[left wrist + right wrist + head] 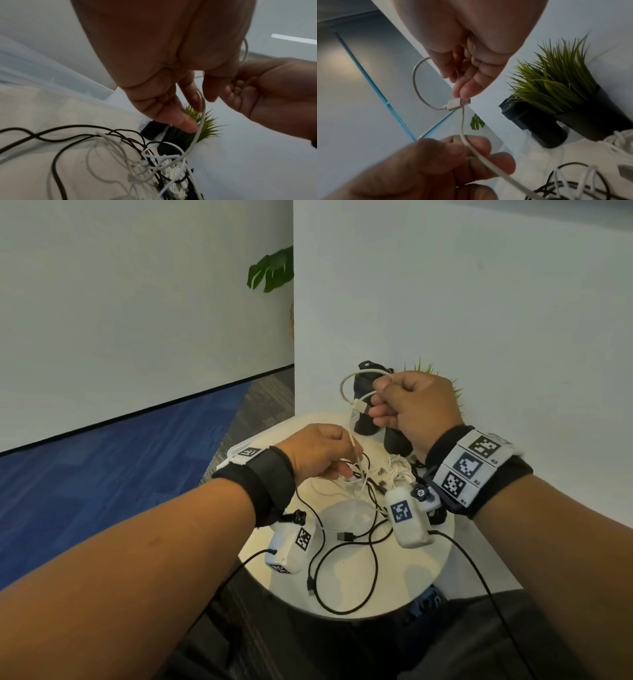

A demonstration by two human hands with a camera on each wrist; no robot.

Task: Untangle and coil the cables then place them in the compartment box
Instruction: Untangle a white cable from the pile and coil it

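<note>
Head view: right hand (416, 409) pinches a thin white USB cable (346, 388), first loop formed above the round white table's (349, 573) far edge; left hand (322, 451) pinches its trailing length.
Left wrist view: black and white cable tangle (154, 162) remains unsorted.
Right wrist view: nothing coiled fully; compartment box not identifiable.

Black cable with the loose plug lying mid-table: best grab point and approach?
Judgement only: take the black cable at the plug, pinching its flat sides from above. The plug is rigid, lies flat on bare table, and sits clear of the tangle, so it should follow out as a free end. Both hands are busy: the right hand and left hand hold the white cable.
</note>
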